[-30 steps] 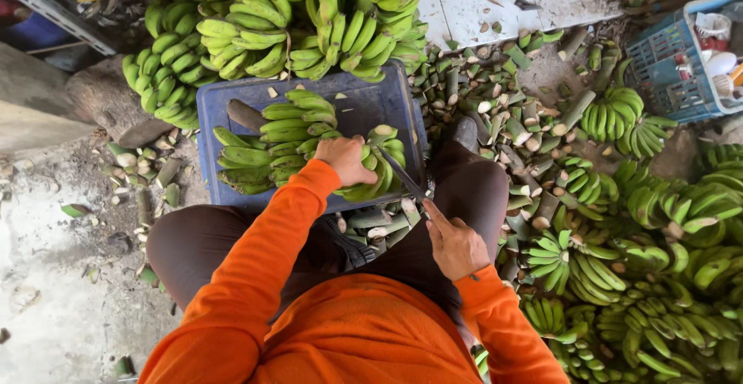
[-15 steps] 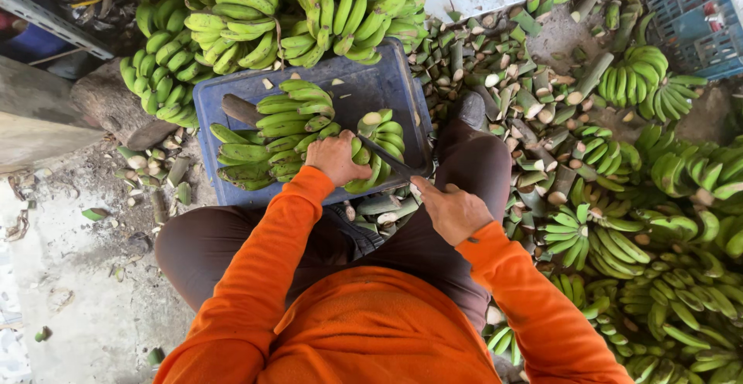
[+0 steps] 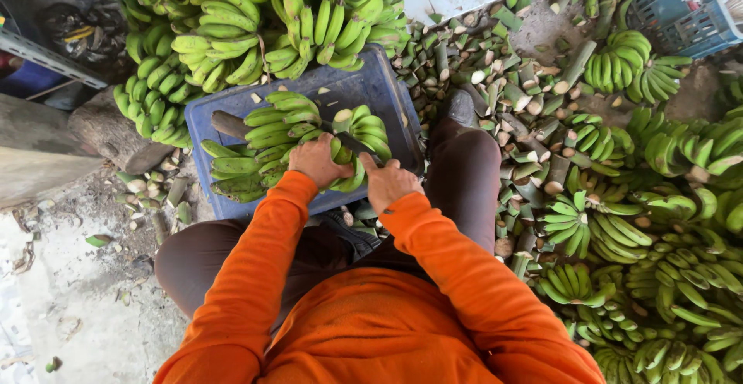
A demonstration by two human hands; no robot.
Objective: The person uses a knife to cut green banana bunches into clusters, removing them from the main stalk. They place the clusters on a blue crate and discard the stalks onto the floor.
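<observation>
I sit over an upturned blue crate (image 3: pixel 364 94) that carries a bunch of green bananas (image 3: pixel 267 132). My left hand (image 3: pixel 316 161) presses down on the bunch near its stem end. In my right hand (image 3: pixel 387 183) is a dark-bladed knife (image 3: pixel 352 144), its blade laid into the bananas between my two hands. A smaller hand of bananas (image 3: pixel 368 128) lies just beyond the blade. Both my arms are in orange sleeves.
Large green banana bunches (image 3: pixel 271 20) are piled behind the crate. Many more hands of bananas (image 3: pixel 665 260) cover the ground to the right. Cut stalk pieces (image 3: pixel 511 82) litter the floor ahead. A blue basket (image 3: pixel 681 5) stands at the top right, bare concrete (image 3: pixel 70 291) at left.
My right hand has come forward from beside my knee to the bunch, bringing the knife blade onto the bananas beside my left hand. The view has shifted slightly.
</observation>
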